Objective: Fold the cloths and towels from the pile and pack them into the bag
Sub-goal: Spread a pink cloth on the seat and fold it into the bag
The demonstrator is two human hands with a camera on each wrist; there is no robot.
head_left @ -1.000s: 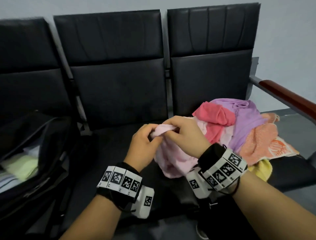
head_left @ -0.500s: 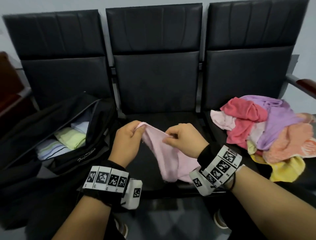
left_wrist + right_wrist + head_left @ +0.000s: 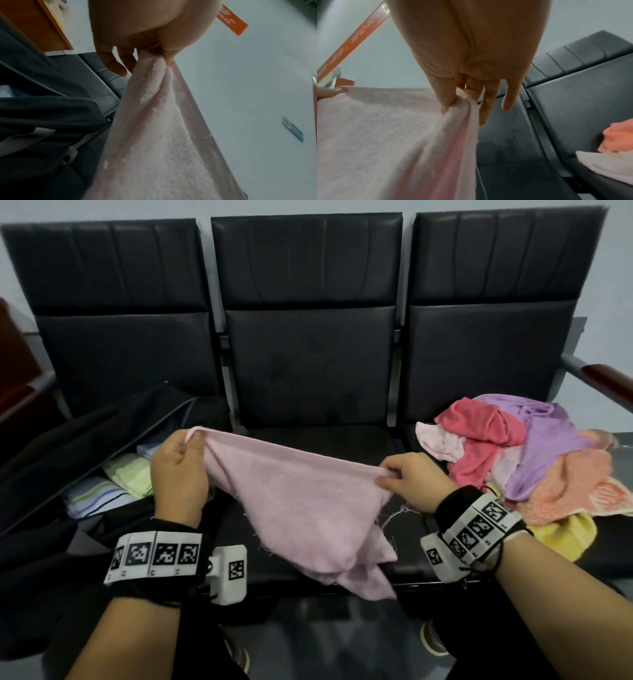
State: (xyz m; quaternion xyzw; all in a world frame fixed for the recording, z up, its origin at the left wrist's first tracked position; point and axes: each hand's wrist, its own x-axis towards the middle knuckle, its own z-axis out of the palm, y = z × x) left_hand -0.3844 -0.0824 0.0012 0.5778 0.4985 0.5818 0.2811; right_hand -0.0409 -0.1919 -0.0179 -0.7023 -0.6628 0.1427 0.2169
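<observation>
A row of three black chairs (image 3: pixel 308 364) fills the view in front of us. On the left seat sits our black bag (image 3: pixel 85 440), its zip open, with folded striped and pale green cloths (image 3: pixel 113 484) lying inside. On the right seat is the pile (image 3: pixel 534 460) of unfolded towels: red, lilac, orange and yellow, heaped over one another. Over the middle seat we hold a pale pink towel (image 3: pixel 301 498) stretched out by its top edge, its lower part hanging in loose folds down to the front edge of the seat. Our left hand (image 3: pixel 180 470) pinches the left corner between thumb and curled fingers, beside the bag's opening. Our right hand (image 3: pixel 411 481) pinches the right end of the same edge between thumb and forefinger, its other fingers straighter, just beside the pile.
</observation>
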